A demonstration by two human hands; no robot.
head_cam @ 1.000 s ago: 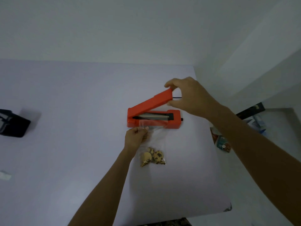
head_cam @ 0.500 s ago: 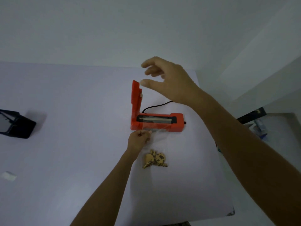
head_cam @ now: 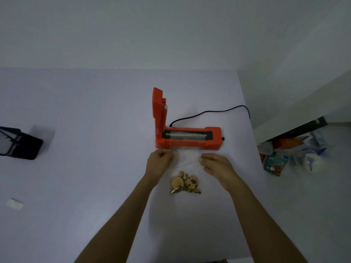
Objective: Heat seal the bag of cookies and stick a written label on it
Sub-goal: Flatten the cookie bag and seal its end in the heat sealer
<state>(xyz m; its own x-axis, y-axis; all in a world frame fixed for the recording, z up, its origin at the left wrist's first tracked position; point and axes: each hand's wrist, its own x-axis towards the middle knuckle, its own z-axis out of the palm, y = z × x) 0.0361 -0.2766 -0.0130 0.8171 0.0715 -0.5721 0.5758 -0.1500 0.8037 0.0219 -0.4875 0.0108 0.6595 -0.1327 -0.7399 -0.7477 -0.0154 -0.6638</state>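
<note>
An orange heat sealer (head_cam: 212, 141) stands on the white table (head_cam: 85, 130), its lid (head_cam: 158, 109) swung fully upright at the left end. A clear plastic bag (head_cam: 187, 158) lies in front of it, with its open top edge laid over the sealing strip (head_cam: 187, 135). Several cookies (head_cam: 185, 183) sit at the bag's near end. My left hand (head_cam: 159, 163) pinches the bag's left edge just below the sealer. My right hand (head_cam: 216, 166) holds the bag's right edge with thumb and fingers.
A black cord (head_cam: 209, 112) runs from the sealer's back to the table's right edge. A black object (head_cam: 19, 145) sits at the far left, and a small white slip (head_cam: 14, 204) lies near the left front. Packets and clutter (head_cam: 296, 154) lie on the floor to the right.
My right hand let go of the sealer lid, which swung from half-raised to upright, then came down to grip the bag's right edge. My left hand kept hold of the bag.
</note>
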